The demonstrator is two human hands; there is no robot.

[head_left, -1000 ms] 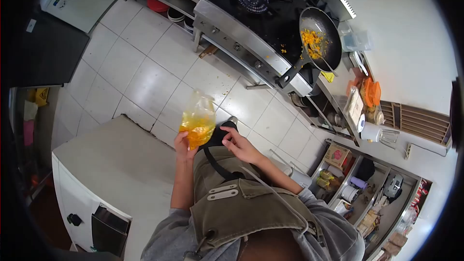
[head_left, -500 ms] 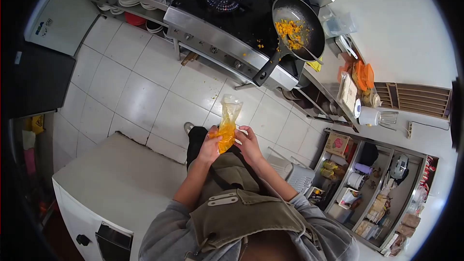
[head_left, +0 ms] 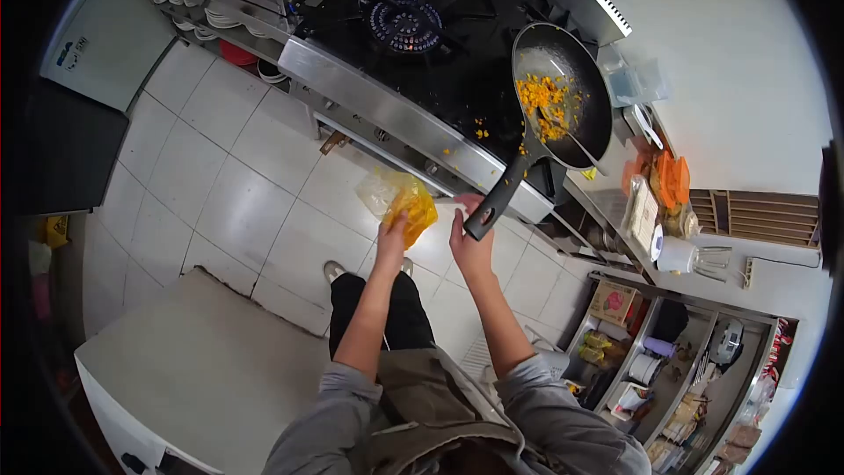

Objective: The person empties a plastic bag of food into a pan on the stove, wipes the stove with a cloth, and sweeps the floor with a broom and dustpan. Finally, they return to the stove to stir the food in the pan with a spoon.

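Note:
My left hand (head_left: pixel 394 242) is closed around a clear plastic bag (head_left: pixel 411 204) with yellow-orange contents, its crumpled, clearer end spread to the left. My right hand (head_left: pixel 475 244) is apart from the bag, just beneath the end of the black frying pan's (head_left: pixel 596 79) handle. The handle hides part of this hand; the fingers that show are apart, with nothing in them. Orange-yellow bits of food (head_left: pixel 543 101) lie in the pan, along with a metal spoon (head_left: pixel 584 149) whose handle reaches toward the rim.
The pan rests on a black gas stove (head_left: pixel 440 79) with a metal front; food crumbs (head_left: pixel 481 128) lie on it. A white-topped cabinet (head_left: pixel 211 361) is at lower left. Shelves (head_left: pixel 677 369) with packages and a counter with orange-lidded containers (head_left: pixel 673 180) are on the right.
Both hands have moved forward toward the stove. My right hand has let go of the bag and reached to the pan handle; my left hand keeps the bag, now tilted left.

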